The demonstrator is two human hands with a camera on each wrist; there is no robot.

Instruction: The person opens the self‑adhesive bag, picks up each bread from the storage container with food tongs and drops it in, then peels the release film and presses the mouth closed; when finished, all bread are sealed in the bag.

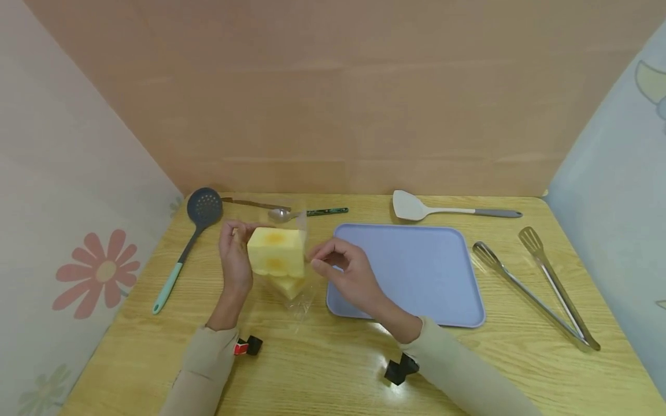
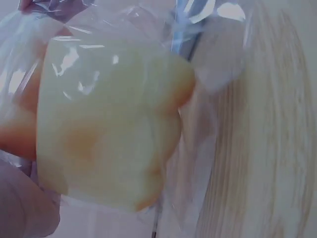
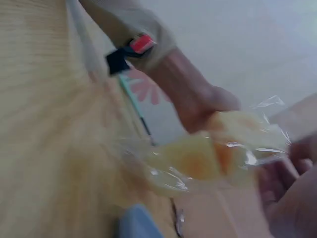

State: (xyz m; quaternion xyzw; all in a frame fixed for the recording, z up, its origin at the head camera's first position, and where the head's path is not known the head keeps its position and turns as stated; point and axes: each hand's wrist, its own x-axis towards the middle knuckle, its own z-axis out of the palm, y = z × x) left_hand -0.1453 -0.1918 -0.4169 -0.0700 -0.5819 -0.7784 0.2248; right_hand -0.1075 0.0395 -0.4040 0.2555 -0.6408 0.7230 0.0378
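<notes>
Pale yellow bread slices (image 1: 276, 252) with browned spots hang in a clear plastic bag (image 1: 302, 305) above the table, left of the middle. From the left side my left hand (image 1: 236, 263) grips the bagged bread; its finger and thumb show at the left edge of the left wrist view. My right hand (image 1: 354, 276) pinches the bag at its right side with thumb and forefinger, partly over the tray's left edge. In the right wrist view at least two bread pieces (image 3: 190, 161) show through the shiny film. The exact grip of the left fingers is hidden behind the bread.
A blue tray (image 1: 416, 271) lies right of the bread. Behind it is a white spatula (image 1: 409, 206); metal tongs (image 1: 541, 297) lie spread at right. At left rests a dark skimmer (image 1: 204, 207). A spoon (image 1: 328, 212) and a brown knife-like utensil (image 1: 255, 203) lie at the back.
</notes>
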